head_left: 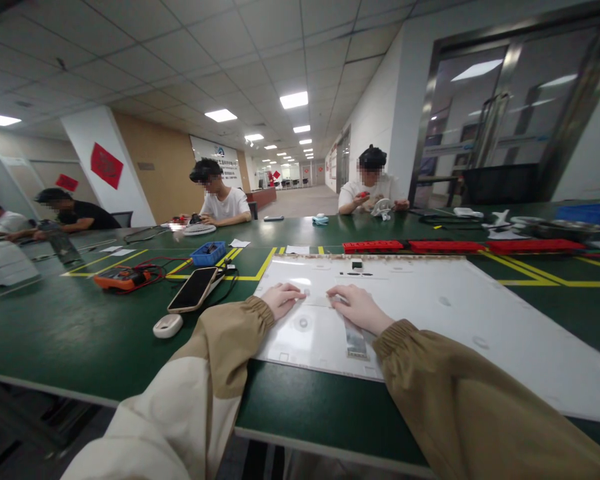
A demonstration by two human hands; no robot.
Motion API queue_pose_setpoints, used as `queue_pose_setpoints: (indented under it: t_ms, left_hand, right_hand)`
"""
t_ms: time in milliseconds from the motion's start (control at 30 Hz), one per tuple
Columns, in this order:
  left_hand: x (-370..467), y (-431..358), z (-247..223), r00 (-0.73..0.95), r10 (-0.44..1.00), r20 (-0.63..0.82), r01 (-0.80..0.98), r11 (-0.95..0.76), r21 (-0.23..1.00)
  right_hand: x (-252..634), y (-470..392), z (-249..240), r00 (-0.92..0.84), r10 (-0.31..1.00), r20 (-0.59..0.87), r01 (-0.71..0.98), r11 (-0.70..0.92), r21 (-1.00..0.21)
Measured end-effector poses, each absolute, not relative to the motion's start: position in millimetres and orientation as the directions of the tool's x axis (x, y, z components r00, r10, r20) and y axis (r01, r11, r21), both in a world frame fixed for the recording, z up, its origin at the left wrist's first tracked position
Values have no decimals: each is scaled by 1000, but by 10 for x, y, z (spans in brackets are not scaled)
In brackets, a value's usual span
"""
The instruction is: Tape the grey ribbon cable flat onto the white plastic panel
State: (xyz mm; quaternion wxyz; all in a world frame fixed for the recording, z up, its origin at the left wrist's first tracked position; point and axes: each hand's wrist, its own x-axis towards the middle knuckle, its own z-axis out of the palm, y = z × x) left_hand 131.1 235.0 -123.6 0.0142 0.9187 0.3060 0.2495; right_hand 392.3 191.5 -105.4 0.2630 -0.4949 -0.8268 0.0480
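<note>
A large white panel (420, 313) lies flat on the green table in front of me. My left hand (283, 300) rests on its left part, fingers stretched to the right, with nothing visible in them. Farther right on the panel is my right hand (357, 307), its fingers bent and pointing left; the fingertips press together at the panel's surface, and what they hold, if anything, is too small to name. A flat grey strip (355, 340) lies below my right hand. Beyond the hands, a small dark green piece (357, 265) sits near the panel's far edge.
Left of the panel are a phone (194, 290), a white case (167, 325), an orange multimeter (123, 277) and a blue bin (209, 253). Red strips (445, 247) lie beyond the panel. Several people sit across and along the green table (105, 343).
</note>
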Motion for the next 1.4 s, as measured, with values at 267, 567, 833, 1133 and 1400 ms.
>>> queue_pose_setpoints:
  t_ms: [267,567,833,1133,1400]
  left_hand:
    - [1312,2366,-1233,700,567,434,558,-814,161]
    - [1307,2363,-1237,694,581,426,570,-804,168]
    - [1304,2355,-1228,699,576,424,562,-809,173]
    - [1304,2353,-1233,700,557,447,547,-821,166]
    - [1302,2391,-1267,701,552,451,550,-822,151]
  right_hand:
    - [3913,1928,-1066,-327,875,356,822,449,-349]
    - [3919,1954,-1088,-327,881,342,829,441,-343]
    - [3900,1961,-1119,-406,854,327,809,502,-307]
    - [3888,1960,-1131,-445,854,271,823,509,-253]
    - [3881,1975,-1156,-400,888,227,874,444,-198]
